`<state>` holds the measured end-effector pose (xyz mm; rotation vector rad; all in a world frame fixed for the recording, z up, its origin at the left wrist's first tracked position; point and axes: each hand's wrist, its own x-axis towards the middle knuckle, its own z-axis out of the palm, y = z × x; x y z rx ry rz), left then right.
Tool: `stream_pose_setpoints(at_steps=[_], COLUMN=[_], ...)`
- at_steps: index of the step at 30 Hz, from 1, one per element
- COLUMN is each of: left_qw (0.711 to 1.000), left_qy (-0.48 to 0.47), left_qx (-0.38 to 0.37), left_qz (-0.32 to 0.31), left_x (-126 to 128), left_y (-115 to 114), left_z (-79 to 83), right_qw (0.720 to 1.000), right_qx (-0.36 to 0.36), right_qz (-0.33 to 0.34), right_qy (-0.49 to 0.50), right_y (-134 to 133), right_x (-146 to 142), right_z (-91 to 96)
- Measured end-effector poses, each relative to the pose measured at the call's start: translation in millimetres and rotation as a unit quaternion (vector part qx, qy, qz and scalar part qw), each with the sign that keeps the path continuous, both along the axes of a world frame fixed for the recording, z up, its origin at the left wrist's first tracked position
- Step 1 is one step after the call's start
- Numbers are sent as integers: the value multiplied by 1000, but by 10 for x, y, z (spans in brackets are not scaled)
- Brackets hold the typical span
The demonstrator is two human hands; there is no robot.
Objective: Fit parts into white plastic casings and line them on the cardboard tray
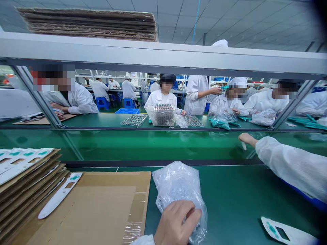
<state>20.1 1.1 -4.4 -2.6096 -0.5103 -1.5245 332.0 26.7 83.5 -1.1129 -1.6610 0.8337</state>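
Note:
My left hand (176,221) is over the near part of a clear plastic bag (176,180) of small pale pieces. Its fingers are curled together against the bag; what they pinch is hidden. Far to the right, my right hand (246,139) reaches over the green belt (158,144), its fingers closed with a small white piece (244,146) showing below them. A white, blade-shaped panel (60,197) with a rectangular window and green patch lies on a cardboard sheet (102,207). A similar panel (286,231) rests at the lower right.
Stacked cardboard sheets (28,197) bearing white panels rise at the left. A metal shelf beam (163,56) crosses overhead, carrying more cardboard (89,23). Beyond the belt, several people in white coats sit at a bench with trays (134,120) and bagged green parts (221,122).

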Motion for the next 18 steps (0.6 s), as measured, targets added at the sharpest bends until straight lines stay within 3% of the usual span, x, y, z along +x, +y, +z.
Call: stream_pose_setpoints(at_steps=[7, 14, 18], left_qw=[1000, 999, 998], left_qy=[-2, 43, 58], left_qx=[7, -4, -6], left_qz=[4, -4, -31], left_x=[7, -85, -132], left_y=[6, -13, 46], left_z=[-16, 148, 184], right_qw=[997, 990, 980], right_qx=[4, 6, 5], right_qz=[-60, -93, -146], right_qy=[-53, -104, -138], right_y=[-458, -1044, -1451], right_x=[-594, -1242, -1497], right_z=[-492, -967, -1137])
